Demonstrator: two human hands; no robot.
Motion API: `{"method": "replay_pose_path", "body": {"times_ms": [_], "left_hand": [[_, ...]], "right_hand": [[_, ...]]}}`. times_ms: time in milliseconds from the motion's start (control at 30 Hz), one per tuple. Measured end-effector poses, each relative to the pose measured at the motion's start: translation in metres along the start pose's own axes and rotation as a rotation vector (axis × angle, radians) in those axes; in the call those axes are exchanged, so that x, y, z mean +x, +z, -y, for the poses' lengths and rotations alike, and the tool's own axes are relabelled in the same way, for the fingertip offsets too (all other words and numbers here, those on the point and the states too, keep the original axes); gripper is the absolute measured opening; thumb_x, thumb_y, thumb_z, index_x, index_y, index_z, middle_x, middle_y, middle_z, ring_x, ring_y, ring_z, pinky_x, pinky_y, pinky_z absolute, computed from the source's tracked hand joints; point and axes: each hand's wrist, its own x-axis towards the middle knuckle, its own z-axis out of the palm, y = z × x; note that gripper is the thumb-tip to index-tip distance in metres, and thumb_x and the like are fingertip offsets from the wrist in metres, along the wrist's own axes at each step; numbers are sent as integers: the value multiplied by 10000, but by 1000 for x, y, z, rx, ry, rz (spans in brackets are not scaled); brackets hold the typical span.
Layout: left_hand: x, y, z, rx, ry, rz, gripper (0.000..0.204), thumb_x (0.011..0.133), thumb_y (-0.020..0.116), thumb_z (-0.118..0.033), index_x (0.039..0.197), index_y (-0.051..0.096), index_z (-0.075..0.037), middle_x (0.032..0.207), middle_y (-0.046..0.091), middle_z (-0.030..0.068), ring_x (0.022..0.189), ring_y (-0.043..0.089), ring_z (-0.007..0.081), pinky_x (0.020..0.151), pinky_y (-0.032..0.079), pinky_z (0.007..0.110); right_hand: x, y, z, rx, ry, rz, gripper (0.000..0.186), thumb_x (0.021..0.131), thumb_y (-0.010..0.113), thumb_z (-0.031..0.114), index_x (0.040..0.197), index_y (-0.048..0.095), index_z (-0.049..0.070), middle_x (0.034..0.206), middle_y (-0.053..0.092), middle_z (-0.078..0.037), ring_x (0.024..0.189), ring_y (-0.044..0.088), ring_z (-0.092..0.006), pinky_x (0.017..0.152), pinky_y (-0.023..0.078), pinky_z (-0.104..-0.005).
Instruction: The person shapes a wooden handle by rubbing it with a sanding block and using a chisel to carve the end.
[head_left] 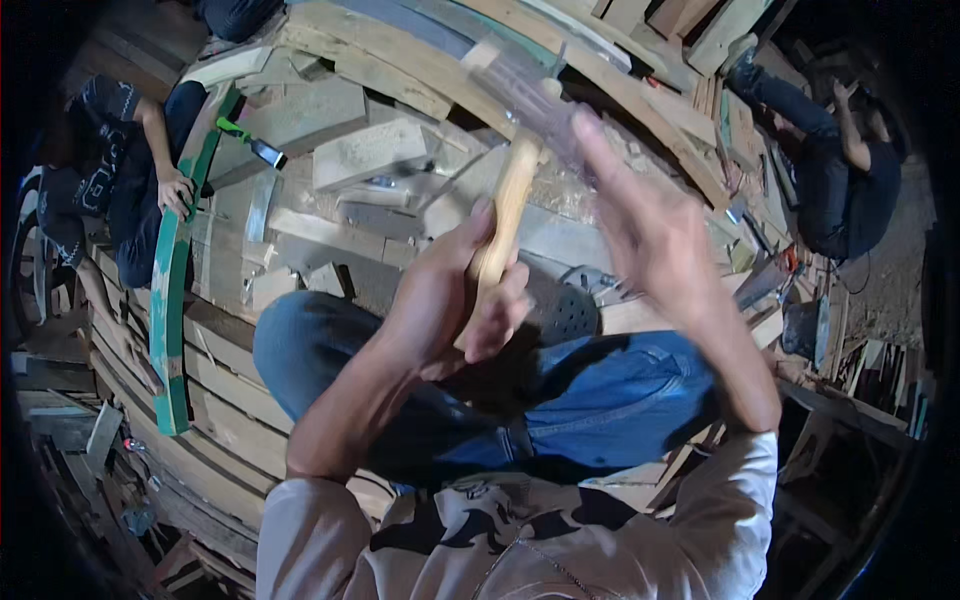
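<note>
My left hand (450, 285) is closed round a pale wooden handle (512, 200), which slants up and away from me over my lap. At the handle's far end is a grey-brown, block-like shape (525, 95), too smeared by motion to name. My right hand (655, 230) is raised to the right of the handle, blurred, with its fingertips close to that block. Whether it grips the block or only touches it, I cannot tell. Below both hands are my crossed legs in blue jeans (610, 400).
Pale wood offcuts (370, 155) and sawdust lie ahead. A green-handled chisel (250, 142) rests on a board. At left, a person's hand (175, 190) touches a curved green-painted beam (170, 300). Another person (850, 180) sits at far right. Long curved planks (640, 100) arch across the front.
</note>
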Motion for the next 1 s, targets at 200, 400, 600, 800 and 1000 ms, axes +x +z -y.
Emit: {"method": "replay_pose_path", "body": {"times_ms": [200,400,600,800,1000], "left_hand": [[4,-6,0,104,56,16,462,954,366,-500,858,445,-55,518,447,35,319,410,111,269,310,227],[0,1,6,186,114,-46,424,969,344,-477,851,428,-78,490,379,21,305,336,109,238,259,222],[-1,3,7,334,142,-42,538,968,309,-500,747,461,-34,484,452,63,316,410,140,308,345,254],[2,-2,4,397,185,7,416,981,321,-447,965,423,-44,508,467,76,325,425,156,306,351,259],[5,0,6,452,188,-20,463,970,321,-480,915,446,-38,517,475,66,337,429,144,312,347,254]], "right_hand": [[3,-9,8,70,188,124,662,781,647,-6,1385,409,121,638,561,-107,512,552,-203,514,489,-355],[0,-4,12,65,128,77,626,778,649,8,1359,446,124,731,619,-158,521,572,-255,537,502,-359],[0,-6,8,-21,133,52,646,741,657,-28,1344,458,93,975,652,-188,649,652,-291,646,546,-352],[-1,-4,8,-17,177,91,710,748,665,-20,1386,415,165,801,640,-174,650,652,-295,615,525,-396],[2,-3,1,40,96,-21,630,756,642,-40,1341,472,117,855,660,-167,648,650,-277,699,529,-394]]}}
